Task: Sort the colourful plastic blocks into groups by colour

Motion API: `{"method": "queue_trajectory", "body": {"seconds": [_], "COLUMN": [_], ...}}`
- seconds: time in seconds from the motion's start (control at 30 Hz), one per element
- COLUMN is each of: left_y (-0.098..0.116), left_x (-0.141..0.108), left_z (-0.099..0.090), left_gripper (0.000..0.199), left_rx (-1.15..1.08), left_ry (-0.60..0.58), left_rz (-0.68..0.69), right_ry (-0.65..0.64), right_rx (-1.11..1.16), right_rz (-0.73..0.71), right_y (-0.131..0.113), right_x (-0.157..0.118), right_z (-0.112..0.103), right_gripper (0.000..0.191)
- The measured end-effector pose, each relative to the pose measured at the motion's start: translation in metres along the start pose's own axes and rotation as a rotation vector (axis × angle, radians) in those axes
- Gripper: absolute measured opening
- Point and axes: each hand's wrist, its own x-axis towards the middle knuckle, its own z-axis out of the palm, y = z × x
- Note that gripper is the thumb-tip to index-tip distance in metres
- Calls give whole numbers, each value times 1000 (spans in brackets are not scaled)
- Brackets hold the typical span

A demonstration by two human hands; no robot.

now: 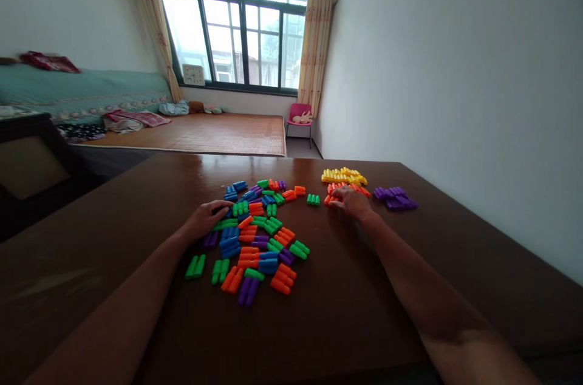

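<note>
Mixed blocks (249, 256) lie across the table (346, 300), the left hand (204, 221) curled at their left edge, the right hand (355, 203) bending its fingers onto the orange pile (337, 188); I can't tell whether either grips. The purple pile (395, 198) sits right of it, the yellow pile (342, 177) behind.

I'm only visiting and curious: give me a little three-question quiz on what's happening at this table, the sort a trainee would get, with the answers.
1. Which colour of pile is the right hand at?
A) yellow
B) orange
C) purple

2. True or false: the left hand is at the yellow pile.

3. Fill in: the rightmost pile is ____.

Key:
1. B: its fingers are at the orange pile.
2. False: it is at the left edge of the mixed pieces.
3. purple
</note>
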Motion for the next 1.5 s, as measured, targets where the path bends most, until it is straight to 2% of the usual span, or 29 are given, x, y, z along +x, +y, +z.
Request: {"method": "queue_trajectory", "body": {"seconds": [0.13,0.4,0.53,0.67,0.73,0.8,0.87,0.97,1.07,1.17,1.27,1.37,1.43,1.5], "left_y": [0,9,4,1,4,8,13,15,12,10,9,7,5,1], "left_x": [0,-1,-1,-2,-3,-4,-5,-5,-5,-4,-2,-2,-1,0], "left_z": [-1,-3,-1,1,1,1,0,0,1,2,2,2,2,4], "left_gripper": [54,56,55,53,51,50,49,47,47,47,45,46,46,47], "left_rx": [4,-12,-7,-20,-19,-20,-26,-30,-27,-25,-28,-36,-41,-41], "left_ry": [-10,-2,-4,-7,-5,2,4,8,18,12,0,1,3,2], "left_rz": [-17,-30,-18,10,7,-1,-1,13,22,23,28,24,17,22], "right_ry": [-24,-44,-96,-76,-33,16,10,-73,-117,-187,-229,-260,-316,-354], "right_rx": [-29,120,144,71,46,85,152,142,47,-23,-65,-36,36,112], "right_rz": [-3,102,128,121,83,-13,-175,-382,-389,-335,-312,-281,-224,-109], "right_y": [-2,41,44,39,26,1,-35,-92,-129,-142,-140,-124,-99,-63], "right_x": [-2,5,3,0,0,0,3,14,32,45,42,24,10,0], "right_z": [6,0,5,2,-4,-7,-4,6,12,12,9,3,-6,-19], "right_gripper": [28,27,20,19,21,21,24,40,46,38,30,36,38,34]}}
